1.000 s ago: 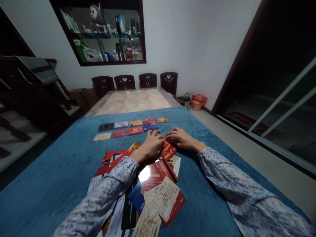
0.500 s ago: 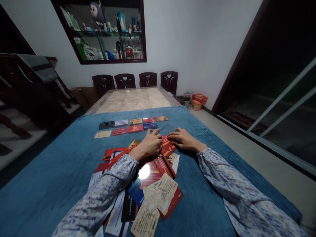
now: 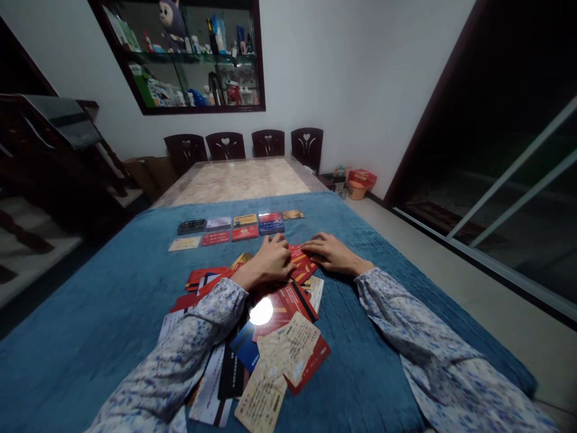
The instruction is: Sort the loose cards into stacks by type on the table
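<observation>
Red cards with yellow marks [image 3: 303, 264] lie between my two hands, at the far end of a loose pile. My left hand [image 3: 270, 261] has its fingers curled at their left edge, the fingertips partly hidden. From the right, my right hand [image 3: 331, 252] grips their upper right edge with bent fingers. Closer to me the pile holds a glossy red card with a black stripe [image 3: 282, 310], beige cards [image 3: 297, 346], a blue card [image 3: 246, 346], a black card [image 3: 231, 373] and a white card [image 3: 211, 391]. My left forearm covers part of this pile.
Beyond my hands, cards lie in two rows, among them a black stack [image 3: 192, 227], a blue card [image 3: 271, 226] and a gold card [image 3: 293, 214]. A blue cloth [image 3: 112, 288] covers the near part of the table. Dark chairs [image 3: 225, 145] stand at its far end.
My hands stay at the red cards, which show more between them than a second ago. My view has shifted slightly; the rows and the near pile lie as before.
</observation>
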`<action>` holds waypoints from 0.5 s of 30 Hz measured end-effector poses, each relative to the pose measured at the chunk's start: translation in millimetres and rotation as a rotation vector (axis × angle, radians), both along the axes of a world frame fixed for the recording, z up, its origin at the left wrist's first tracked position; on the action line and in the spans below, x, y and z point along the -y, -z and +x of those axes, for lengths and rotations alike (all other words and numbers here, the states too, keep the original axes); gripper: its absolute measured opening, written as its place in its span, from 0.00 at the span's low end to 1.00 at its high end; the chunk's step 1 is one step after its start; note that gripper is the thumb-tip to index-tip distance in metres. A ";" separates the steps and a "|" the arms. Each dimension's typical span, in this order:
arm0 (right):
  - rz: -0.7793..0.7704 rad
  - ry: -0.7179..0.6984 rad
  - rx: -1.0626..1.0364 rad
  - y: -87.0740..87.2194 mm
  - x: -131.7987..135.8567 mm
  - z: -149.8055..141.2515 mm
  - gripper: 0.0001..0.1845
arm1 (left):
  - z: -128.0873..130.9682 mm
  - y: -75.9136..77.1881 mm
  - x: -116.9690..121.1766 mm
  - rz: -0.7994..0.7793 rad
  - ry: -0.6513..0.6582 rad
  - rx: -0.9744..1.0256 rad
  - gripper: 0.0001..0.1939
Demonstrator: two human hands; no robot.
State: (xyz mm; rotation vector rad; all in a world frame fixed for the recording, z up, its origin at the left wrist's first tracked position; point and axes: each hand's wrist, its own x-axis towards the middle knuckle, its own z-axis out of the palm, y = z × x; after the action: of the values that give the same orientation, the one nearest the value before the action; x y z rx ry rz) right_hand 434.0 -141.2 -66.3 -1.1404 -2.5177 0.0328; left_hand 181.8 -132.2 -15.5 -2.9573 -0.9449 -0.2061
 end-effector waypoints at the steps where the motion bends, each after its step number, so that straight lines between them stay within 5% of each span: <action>1: 0.004 -0.006 -0.005 0.9 -0.6 0.1 0.21 | 0.1 0.1 -0.3 -0.004 0.003 0.002 0.13; 15: 0.106 -0.053 -0.068 1.8 1.4 -0.9 0.19 | -2.8 -0.3 -4.0 -0.005 0.059 -0.015 0.13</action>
State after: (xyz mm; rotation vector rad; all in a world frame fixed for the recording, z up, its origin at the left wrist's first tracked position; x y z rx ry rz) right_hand 433.0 -142.6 -68.0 -1.0146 -2.4580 -0.0462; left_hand 179.0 -128.2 -15.2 -2.9887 -0.8589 -0.1829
